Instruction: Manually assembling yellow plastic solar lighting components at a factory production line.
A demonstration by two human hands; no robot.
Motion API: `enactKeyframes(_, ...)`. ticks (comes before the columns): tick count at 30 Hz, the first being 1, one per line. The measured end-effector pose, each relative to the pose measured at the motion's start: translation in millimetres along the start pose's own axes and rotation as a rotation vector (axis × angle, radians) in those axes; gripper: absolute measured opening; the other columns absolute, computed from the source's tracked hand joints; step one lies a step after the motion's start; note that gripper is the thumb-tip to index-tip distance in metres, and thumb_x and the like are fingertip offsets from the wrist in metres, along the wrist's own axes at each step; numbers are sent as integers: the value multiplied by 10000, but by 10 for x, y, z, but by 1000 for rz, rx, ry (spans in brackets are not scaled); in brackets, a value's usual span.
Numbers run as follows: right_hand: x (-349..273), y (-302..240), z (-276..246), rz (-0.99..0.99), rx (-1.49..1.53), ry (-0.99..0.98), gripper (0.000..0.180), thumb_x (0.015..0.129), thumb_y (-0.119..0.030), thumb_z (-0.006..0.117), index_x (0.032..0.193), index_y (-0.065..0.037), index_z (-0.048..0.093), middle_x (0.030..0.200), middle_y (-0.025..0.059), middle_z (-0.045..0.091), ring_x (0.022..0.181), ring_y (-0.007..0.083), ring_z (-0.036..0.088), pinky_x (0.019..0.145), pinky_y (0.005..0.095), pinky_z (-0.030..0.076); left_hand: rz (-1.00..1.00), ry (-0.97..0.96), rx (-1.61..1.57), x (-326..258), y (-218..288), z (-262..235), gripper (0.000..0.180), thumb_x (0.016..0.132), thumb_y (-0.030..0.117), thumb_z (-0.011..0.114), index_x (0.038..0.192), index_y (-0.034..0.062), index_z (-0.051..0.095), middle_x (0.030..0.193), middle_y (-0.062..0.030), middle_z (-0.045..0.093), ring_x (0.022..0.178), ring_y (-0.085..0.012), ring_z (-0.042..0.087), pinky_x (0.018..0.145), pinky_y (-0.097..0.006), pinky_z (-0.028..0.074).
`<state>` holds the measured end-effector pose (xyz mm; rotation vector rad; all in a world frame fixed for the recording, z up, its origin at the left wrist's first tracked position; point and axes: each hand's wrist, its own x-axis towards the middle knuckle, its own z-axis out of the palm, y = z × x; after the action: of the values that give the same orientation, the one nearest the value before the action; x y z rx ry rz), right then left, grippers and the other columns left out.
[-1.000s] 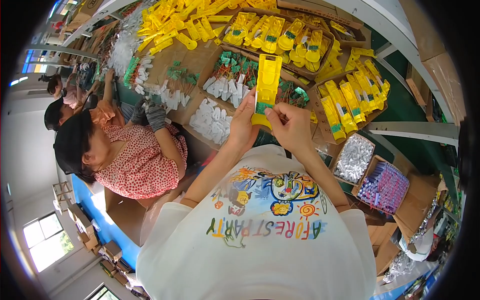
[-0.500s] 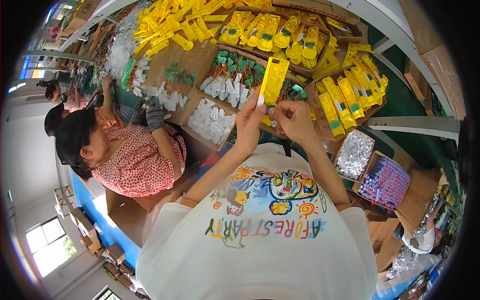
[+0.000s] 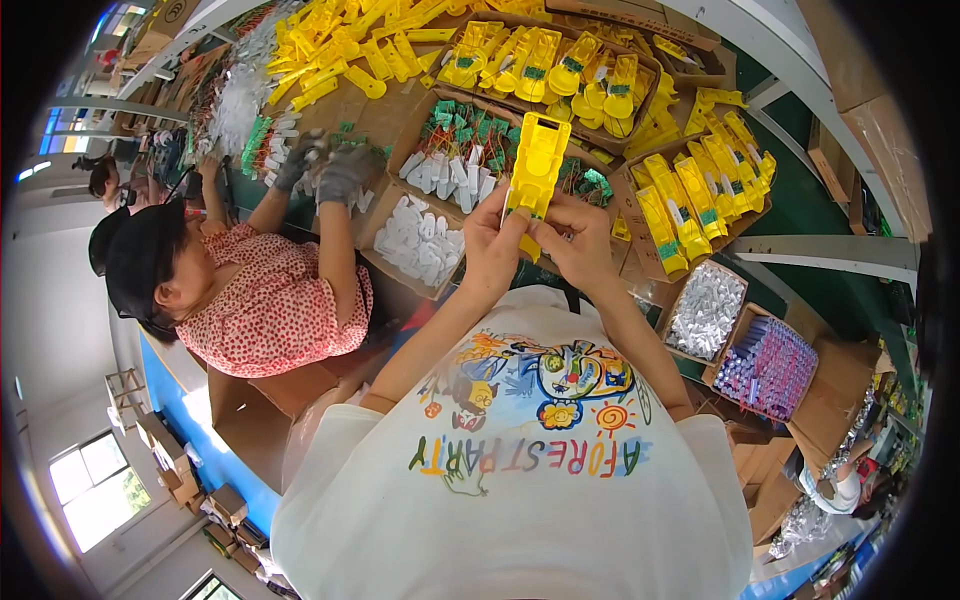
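Observation:
A long yellow plastic shell [image 3: 538,160], its hollow side facing me, stands nearly upright between my hands. My left hand [image 3: 492,245] grips its lower left side, thumb pressed on the inner face. Closed at the lower right part of the shell is my right hand [image 3: 575,242], its thumb tip next to the left thumb. A bit of green shows inside the shell by the thumbs; the fingers hide most of it. Just beyond lies a box of white parts wired to green circuit boards [image 3: 455,172]. Left of my left hand is a box of loose white plastic pieces [image 3: 420,240].
Boxes of yellow shells with boards [image 3: 690,200] stand to the right and far side [image 3: 545,65]. Loose yellow shells [image 3: 370,50] heap at the far left. Boxes of small white parts [image 3: 705,310] and purple cylinders [image 3: 768,365] sit right. A gloved co-worker [image 3: 270,300] works at left.
My right hand has moved in against the shell's lower part, and the shell has turned more upright. The co-worker's gloved hands have reached forward over the parts on the table.

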<state>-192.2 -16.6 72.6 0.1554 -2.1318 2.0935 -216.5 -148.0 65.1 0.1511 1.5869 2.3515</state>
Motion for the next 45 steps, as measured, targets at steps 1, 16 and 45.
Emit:
enactKeyframes(1, -10, 50, 9, -12, -14, 5, 109, 811, -24, 609, 880, 49, 653, 872, 28, 608, 635, 28, 475, 524, 195, 358, -10, 30, 19, -2, -31, -23, 370, 855, -7, 480, 1222, -36, 516, 1044, -59, 624, 893, -105, 592, 790, -221, 461)
enactKeyframes(16, -2, 206, -556, 566, 593, -513, 372, 893, -233, 558, 1182, -3, 517, 827, 89, 588, 708, 154, 611, 693, 278, 506, -203, -32, -299, 172, 76, -225, 447, 829, 49, 459, 1273, 61, 405, 1066, -97, 584, 956, -197, 569, 856, -321, 448)
enactKeyframes(45, 637, -137, -130, 319, -127, 413, 373, 875, -291, 493, 627, -14, 490, 562, 51, 433, 582, 183, 477, 580, 326, 384, 326, -94, 766, -69, -28, -10, 520, 812, 74, 583, 1276, 20, 355, 952, -246, 572, 877, -414, 577, 731, -407, 469)
